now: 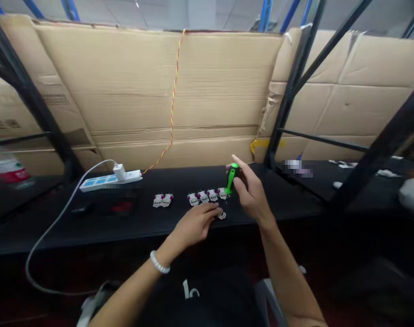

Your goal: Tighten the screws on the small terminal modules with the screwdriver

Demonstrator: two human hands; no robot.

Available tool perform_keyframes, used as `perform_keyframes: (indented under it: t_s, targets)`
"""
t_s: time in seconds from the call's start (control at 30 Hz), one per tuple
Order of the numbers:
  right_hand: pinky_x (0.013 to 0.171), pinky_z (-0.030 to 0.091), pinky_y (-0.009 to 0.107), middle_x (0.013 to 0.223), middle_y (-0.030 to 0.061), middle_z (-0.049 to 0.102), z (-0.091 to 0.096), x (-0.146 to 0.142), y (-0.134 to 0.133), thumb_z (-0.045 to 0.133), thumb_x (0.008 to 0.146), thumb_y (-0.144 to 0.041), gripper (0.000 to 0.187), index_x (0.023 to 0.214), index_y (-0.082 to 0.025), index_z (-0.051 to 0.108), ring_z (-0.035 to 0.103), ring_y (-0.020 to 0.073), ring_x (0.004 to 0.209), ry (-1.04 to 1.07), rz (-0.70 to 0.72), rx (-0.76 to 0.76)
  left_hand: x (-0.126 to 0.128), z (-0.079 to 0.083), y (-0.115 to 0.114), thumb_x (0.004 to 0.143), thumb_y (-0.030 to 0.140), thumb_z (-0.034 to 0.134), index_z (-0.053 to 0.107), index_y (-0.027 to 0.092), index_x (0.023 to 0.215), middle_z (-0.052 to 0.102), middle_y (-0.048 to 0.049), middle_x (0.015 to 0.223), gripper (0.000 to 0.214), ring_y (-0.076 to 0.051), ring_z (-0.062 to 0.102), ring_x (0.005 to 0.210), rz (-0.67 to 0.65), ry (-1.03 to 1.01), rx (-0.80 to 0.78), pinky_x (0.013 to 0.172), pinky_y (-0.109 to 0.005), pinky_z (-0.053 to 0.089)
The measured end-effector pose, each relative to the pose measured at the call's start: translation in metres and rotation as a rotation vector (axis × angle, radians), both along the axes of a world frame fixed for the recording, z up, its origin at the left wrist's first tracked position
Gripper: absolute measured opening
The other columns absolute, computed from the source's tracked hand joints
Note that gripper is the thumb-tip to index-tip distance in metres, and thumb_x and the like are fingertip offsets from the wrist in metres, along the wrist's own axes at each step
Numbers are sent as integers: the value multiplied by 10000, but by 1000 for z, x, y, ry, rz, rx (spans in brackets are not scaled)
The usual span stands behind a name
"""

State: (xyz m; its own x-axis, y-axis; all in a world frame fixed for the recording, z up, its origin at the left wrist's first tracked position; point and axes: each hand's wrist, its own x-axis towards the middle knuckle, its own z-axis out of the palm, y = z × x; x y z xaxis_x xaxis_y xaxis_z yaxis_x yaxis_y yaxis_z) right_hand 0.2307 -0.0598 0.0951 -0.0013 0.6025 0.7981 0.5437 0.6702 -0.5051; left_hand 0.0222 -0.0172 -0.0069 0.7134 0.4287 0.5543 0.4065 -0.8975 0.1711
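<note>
My right hand is wrapped round a green and black screwdriver, held upright with its tip pointing down at the black table. My left hand rests on the table and pinches a small white part under the screwdriver's tip. Just behind my hands lies a row of several small white and pink parts. A pair of the same parts lies further left.
A white power strip with a plugged charger and a grey cable lies at the back left. Cardboard sheets wall off the back. Black frame posts stand right of my hands. A plastic bottle stands far left.
</note>
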Motion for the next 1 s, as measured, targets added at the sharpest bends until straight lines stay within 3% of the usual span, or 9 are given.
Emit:
perform_keyframes:
  t_s: [0.17, 0.37, 0.53, 0.6, 0.7, 0.77, 0.87, 1.0]
  targets:
    - [808, 591, 426, 1114, 100, 625, 3, -5, 4, 691, 956, -331, 451, 1395, -225, 677, 627, 251, 919, 4, -139, 41, 1, -1, 1, 1049, 114, 556, 720, 199, 1392, 729, -115, 1446, 390, -272, 698, 1338, -6, -8, -3, 1160, -482, 600]
    - [985, 570, 481, 1240, 111, 688, 5, 0, 3, 503, 1036, -268, 447, 1466, -249, 624, 668, 284, 1116, 26, 10, 10, 0, -2, 1, 1048, 117, 564, 719, 195, 1381, 724, -108, 1453, 376, -271, 701, 1331, -3, -2, 6, 1156, -466, 601]
    - [769, 574, 401, 1059, 83, 619, 6, 2, 1, 703, 955, -352, 403, 1336, -221, 721, 617, 234, 872, -6, -139, 58, -1, -1, 0, 1037, 102, 568, 723, 188, 1369, 727, -108, 1447, 376, -274, 702, 1327, -3, 1, 8, 1156, -470, 598]
    - [814, 582, 408, 1065, 79, 640, 6, 2, 1, 632, 991, -307, 422, 1403, -232, 684, 631, 232, 886, -12, -109, 41, -1, -1, 0, 1040, 102, 562, 722, 190, 1370, 724, -112, 1451, 377, -267, 699, 1330, -8, -4, 4, 1161, -464, 594]
    - [965, 578, 449, 1199, 93, 686, 5, 2, 2, 519, 1045, -277, 468, 1507, -257, 597, 673, 259, 1074, -2, -11, 6, 0, 0, 0, 1044, 107, 555, 717, 199, 1378, 722, -116, 1450, 382, -263, 697, 1332, -8, -4, -3, 1154, -462, 598]
    - [937, 587, 444, 1212, 100, 668, 4, 1, 3, 595, 1025, -328, 462, 1479, -252, 623, 668, 267, 1078, -1, -28, 13, 0, 0, 0, 1048, 108, 548, 715, 205, 1379, 724, -112, 1446, 383, -264, 694, 1336, -10, 0, -5, 1157, -466, 596]
    - [798, 593, 408, 1124, 89, 627, 5, 0, 3, 713, 954, -351, 455, 1397, -251, 688, 637, 243, 920, -9, -111, 36, 0, 0, -1, 1054, 115, 545, 714, 203, 1375, 726, -109, 1444, 373, -270, 692, 1338, -6, -7, -6, 1164, -476, 589]
    - [964, 583, 475, 1202, 99, 665, 5, 0, 2, 529, 1030, -267, 501, 1528, -275, 582, 661, 269, 1065, -20, -21, 10, 0, 0, 0, 1044, 107, 548, 707, 213, 1382, 722, -104, 1449, 388, -265, 693, 1333, -12, -4, -8, 1148, -459, 601]
